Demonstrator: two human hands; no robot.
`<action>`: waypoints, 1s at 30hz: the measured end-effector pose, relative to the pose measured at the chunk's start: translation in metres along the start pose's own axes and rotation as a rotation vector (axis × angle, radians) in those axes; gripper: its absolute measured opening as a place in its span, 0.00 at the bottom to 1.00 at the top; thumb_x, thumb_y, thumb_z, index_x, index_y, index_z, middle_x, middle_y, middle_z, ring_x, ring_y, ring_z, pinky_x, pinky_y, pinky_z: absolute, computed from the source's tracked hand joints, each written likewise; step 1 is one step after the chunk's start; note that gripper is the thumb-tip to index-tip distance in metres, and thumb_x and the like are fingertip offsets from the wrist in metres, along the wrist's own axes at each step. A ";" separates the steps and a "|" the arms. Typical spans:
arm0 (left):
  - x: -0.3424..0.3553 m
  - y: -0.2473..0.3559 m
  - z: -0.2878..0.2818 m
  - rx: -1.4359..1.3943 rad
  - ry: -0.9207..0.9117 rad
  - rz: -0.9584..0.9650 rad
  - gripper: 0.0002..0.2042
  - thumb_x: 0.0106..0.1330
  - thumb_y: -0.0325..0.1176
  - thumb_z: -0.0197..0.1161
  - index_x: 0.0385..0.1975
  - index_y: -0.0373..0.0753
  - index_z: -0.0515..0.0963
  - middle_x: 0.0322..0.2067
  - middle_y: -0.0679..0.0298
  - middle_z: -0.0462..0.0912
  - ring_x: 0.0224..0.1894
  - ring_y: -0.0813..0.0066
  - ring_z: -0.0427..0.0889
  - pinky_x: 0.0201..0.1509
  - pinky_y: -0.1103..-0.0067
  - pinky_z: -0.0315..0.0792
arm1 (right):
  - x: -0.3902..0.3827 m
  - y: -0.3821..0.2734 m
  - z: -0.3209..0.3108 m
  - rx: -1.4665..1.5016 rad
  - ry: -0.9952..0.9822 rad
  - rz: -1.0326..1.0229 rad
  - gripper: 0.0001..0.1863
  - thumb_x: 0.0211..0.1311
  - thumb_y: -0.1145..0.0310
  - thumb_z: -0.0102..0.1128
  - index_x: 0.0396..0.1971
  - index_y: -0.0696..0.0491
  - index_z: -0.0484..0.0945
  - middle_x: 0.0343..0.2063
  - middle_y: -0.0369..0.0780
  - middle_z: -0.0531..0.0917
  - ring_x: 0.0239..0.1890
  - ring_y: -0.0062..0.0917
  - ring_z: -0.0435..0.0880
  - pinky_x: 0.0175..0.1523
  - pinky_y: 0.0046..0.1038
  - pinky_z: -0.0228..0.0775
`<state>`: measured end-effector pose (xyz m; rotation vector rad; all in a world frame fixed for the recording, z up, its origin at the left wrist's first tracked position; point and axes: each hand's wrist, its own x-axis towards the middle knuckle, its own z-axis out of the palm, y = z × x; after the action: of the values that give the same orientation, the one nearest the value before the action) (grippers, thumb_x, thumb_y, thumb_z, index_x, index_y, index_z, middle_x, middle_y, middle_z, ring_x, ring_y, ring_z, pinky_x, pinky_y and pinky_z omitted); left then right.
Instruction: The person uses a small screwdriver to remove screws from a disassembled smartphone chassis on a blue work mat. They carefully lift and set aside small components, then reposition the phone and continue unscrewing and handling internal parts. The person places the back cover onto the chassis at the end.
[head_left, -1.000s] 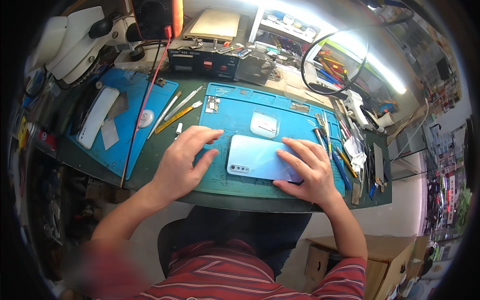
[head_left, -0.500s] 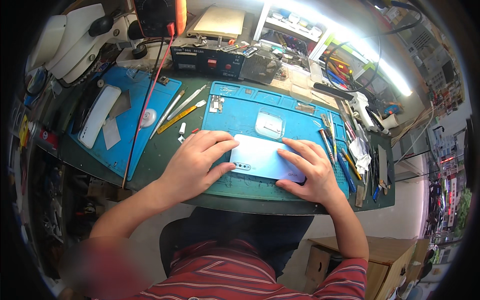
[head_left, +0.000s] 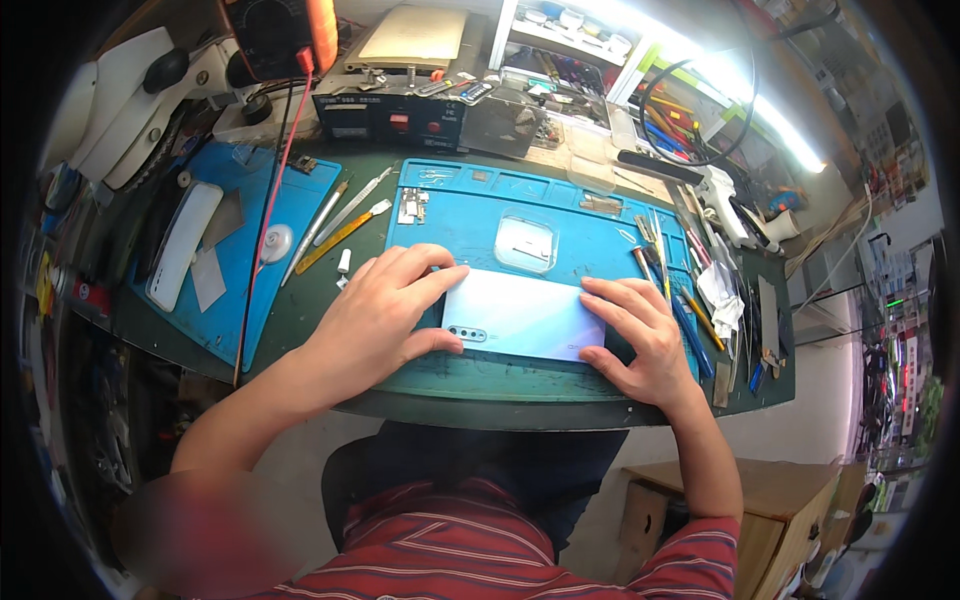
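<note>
A smartphone (head_left: 525, 315) with a shiny pale blue-lilac back lies back side up over the blue work mat (head_left: 450, 225), its camera strip at the lower left. My left hand (head_left: 385, 312) grips its left end, fingertips at the upper corner and thumb near the cameras. At the other end, my right hand (head_left: 640, 338) holds it with fingers on the upper edge and thumb on the lower corner. The phone's screen side is hidden. Just beyond it sits a small clear plastic tray (head_left: 512, 262) with a small piece inside.
On the left, a second blue mat (head_left: 262, 300) carries a white phone cover (head_left: 186, 245) and a round white dispenser (head_left: 276, 243). Tweezers and a yellow-handled tool (head_left: 345, 236) lie between the mats. Screwdrivers (head_left: 702, 318) crowd the right. A black power unit (head_left: 390, 122) stands behind; red and black leads hang at left.
My right hand has shifted from the phone's back to its right end. My left hand keeps its hold on the left end. The whole view has moved slightly.
</note>
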<state>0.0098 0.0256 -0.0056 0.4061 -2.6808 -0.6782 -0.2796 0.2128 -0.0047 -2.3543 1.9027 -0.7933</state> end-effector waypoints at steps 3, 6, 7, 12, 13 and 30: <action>-0.004 0.002 0.003 0.058 0.042 -0.001 0.33 0.57 0.37 0.79 0.63 0.33 0.77 0.59 0.55 0.78 0.61 0.54 0.77 0.65 0.63 0.72 | 0.000 0.000 0.002 -0.014 0.002 -0.001 0.28 0.55 0.61 0.79 0.55 0.57 0.84 0.59 0.42 0.85 0.55 0.40 0.83 0.62 0.40 0.75; -0.007 0.003 0.008 0.098 0.072 0.002 0.34 0.56 0.38 0.79 0.63 0.31 0.77 0.58 0.55 0.79 0.60 0.53 0.78 0.65 0.63 0.72 | 0.000 -0.001 0.003 -0.020 0.001 0.010 0.28 0.55 0.60 0.79 0.55 0.58 0.85 0.59 0.42 0.85 0.55 0.40 0.83 0.62 0.40 0.75; -0.008 0.004 0.009 0.109 0.076 0.002 0.34 0.56 0.39 0.78 0.62 0.31 0.77 0.58 0.55 0.79 0.60 0.53 0.78 0.65 0.63 0.72 | 0.000 -0.001 0.003 -0.021 0.000 0.014 0.28 0.55 0.60 0.78 0.55 0.58 0.85 0.59 0.42 0.85 0.55 0.40 0.83 0.62 0.40 0.75; -0.004 0.009 0.003 0.170 0.020 0.019 0.35 0.55 0.39 0.78 0.62 0.29 0.77 0.59 0.54 0.78 0.60 0.54 0.78 0.65 0.63 0.73 | 0.001 -0.002 0.001 -0.016 -0.008 0.027 0.28 0.55 0.60 0.78 0.55 0.58 0.85 0.60 0.41 0.85 0.55 0.39 0.83 0.62 0.40 0.75; -0.003 0.010 0.001 0.172 0.004 0.017 0.34 0.55 0.39 0.78 0.62 0.29 0.77 0.59 0.54 0.78 0.60 0.54 0.78 0.65 0.63 0.73 | 0.001 -0.003 0.002 -0.009 -0.005 0.028 0.28 0.55 0.61 0.78 0.55 0.58 0.85 0.60 0.41 0.85 0.55 0.39 0.83 0.62 0.40 0.75; 0.022 0.004 -0.016 0.157 -0.229 0.094 0.37 0.57 0.40 0.78 0.67 0.34 0.74 0.62 0.54 0.71 0.66 0.53 0.71 0.69 0.61 0.71 | -0.001 -0.004 0.000 -0.001 -0.036 0.040 0.28 0.58 0.61 0.77 0.58 0.56 0.83 0.63 0.45 0.81 0.55 0.40 0.82 0.62 0.40 0.74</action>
<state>-0.0047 0.0147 0.0158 0.2523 -2.9609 -0.5157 -0.2760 0.2150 -0.0036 -2.3069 1.9308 -0.7420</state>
